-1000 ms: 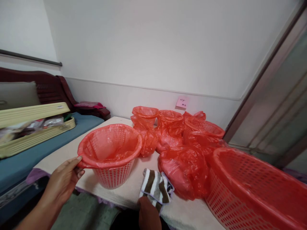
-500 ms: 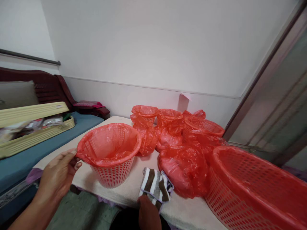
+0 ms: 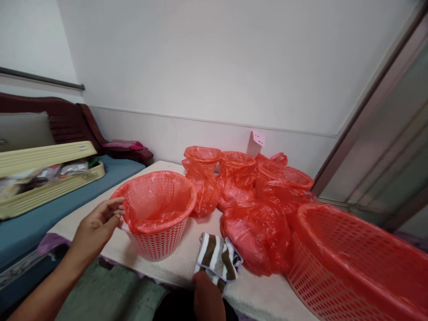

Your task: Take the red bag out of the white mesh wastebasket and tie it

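Observation:
A basket with pierced sides (image 3: 157, 243) stands upright, lined with a red plastic bag (image 3: 160, 200) folded over most of its rim. My left hand (image 3: 96, 227) is at the basket's left rim, fingers closed on the bag's edge, and a short strip of pale rim is bare beside the fingertips. Low in the middle, my right hand (image 3: 207, 296) is closed around the lower corner of a folded striped towel (image 3: 219, 258) in brown, white and grey. Its fingertips are partly hidden.
Several red bags and lined baskets (image 3: 203, 154) crowd the back, with a bulging red bag (image 3: 257, 236) right of the towel. A large red basket (image 3: 347, 267) fills the right side. At left, a cream case (image 3: 50, 191) lies open on a blue mattress (image 3: 123, 167).
My left hand has moved right and slightly up along the rim, drawing the bag's edge inward and baring some pale rim. My right hand and the towel have barely moved.

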Tool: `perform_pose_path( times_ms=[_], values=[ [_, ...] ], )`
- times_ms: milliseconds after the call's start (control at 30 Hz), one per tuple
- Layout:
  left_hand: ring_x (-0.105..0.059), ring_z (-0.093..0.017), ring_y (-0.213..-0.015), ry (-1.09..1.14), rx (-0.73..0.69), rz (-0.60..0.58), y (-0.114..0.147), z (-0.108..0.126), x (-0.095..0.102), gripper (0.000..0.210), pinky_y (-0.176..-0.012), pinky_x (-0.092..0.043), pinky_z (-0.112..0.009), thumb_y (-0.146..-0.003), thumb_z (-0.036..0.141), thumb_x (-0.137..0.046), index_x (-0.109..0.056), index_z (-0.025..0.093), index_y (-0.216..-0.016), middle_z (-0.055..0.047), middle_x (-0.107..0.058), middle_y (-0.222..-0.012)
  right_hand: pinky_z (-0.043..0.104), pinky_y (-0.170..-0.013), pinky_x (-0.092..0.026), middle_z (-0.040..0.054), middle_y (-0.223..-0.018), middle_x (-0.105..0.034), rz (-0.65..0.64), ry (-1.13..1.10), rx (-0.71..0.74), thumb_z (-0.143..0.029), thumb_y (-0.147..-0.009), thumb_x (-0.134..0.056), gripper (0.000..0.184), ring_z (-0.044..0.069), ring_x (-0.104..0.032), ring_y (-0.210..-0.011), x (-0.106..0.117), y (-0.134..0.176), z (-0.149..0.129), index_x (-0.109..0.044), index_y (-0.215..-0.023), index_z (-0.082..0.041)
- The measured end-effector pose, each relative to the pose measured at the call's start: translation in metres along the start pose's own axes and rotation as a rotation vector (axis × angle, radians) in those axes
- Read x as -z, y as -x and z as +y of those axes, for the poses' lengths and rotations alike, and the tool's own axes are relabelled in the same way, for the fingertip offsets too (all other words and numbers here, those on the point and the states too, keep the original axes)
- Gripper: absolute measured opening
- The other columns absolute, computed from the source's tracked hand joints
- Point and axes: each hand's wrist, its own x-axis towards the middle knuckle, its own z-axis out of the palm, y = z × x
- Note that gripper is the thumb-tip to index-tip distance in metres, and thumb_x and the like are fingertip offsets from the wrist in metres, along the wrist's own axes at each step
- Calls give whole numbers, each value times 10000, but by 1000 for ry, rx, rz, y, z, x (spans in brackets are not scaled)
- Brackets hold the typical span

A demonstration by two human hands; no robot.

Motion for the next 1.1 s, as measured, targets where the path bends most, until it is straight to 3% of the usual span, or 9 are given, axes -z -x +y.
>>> perform_pose_path(
  times_ms=[100,267,367,433,533,733,967,1100],
  values=[
    [-602,-191,-871,-158,-64,-171,-5,-7,9,560,-700,-542,-310,-780,419,-623,-543,185,-1283,-65,-624,-1021,252,-718,-433,46,-890,-720,-6,-6,1,2,-801,-396,372,190,-695,-845,0,-1,0,-664,-892,-239],
    [-587,-166,-755,-481,-242,-345,-18,-15,17,492,-654,-496,-295,-858,422,-528,-543,252,-1319,-49,-601,-1015,249,-740,-431,62,-914,-721,-29,-4,2,13,-820,-363,382,182,-694,-861,1,0,-1,-653,-935,-207],
    [-599,-171,-762,-533,-250,-401,-23,-12,14,360,-688,-481,-297,-856,428,-518,-621,228,-1137,-38,-627,-963,246,-738,-427,67,-925,-723,-49,-2,0,4,-842,-349,382,179,-693,-865,2,0,-2,-646,-971,-199],
    [-578,-163,-693,-584,-248,-417,-24,-7,9,264,-655,-444,-293,-870,443,-490,-621,219,-922,-5,-614,-811,239,-721,-420,59,-921,-723,-44,1,-8,-2,-834,-372,369,176,-694,-853,3,0,-2,-651,-946,-217],
    [-536,-157,-612,-641,-235,-351,-22,2,2,293,-605,-379,-295,-886,475,-449,-516,228,-744,31,-550,-652,242,-710,-415,50,-907,-723,-26,5,-17,-9,-822,-396,361,182,-693,-855,2,0,-2,-660,-906,-241],
    [-547,-156,-598,-615,-228,-226,-14,9,-6,309,-607,-375,-287,-859,526,-480,-512,234,-763,45,-566,-634,250,-717,-416,45,-893,-723,-24,-3,-25,-13,-809,-405,367,190,-693,-865,4,-1,-3,-673,-896,-248],
    [-641,-168,-673,-469,-189,-82,-8,6,-8,351,-661,-463,-272,-863,550,-481,-612,248,-987,19,-670,-843,259,-712,-410,39,-892,-721,-8,-21,-30,-14,-779,-429,358,195,-685,-848,9,1,-8,-674,-872,-259],
    [-670,-195,-847,-340,-204,-8,-7,4,-14,383,-745,-498,-267,-883,539,-495,-631,253,-1097,-11,-690,-1035,259,-713,-401,35,-895,-721,-3,-42,-32,-15,-747,-458,339,200,-678,-857,11,1,-9,-664,-852,-262]
  ],
)
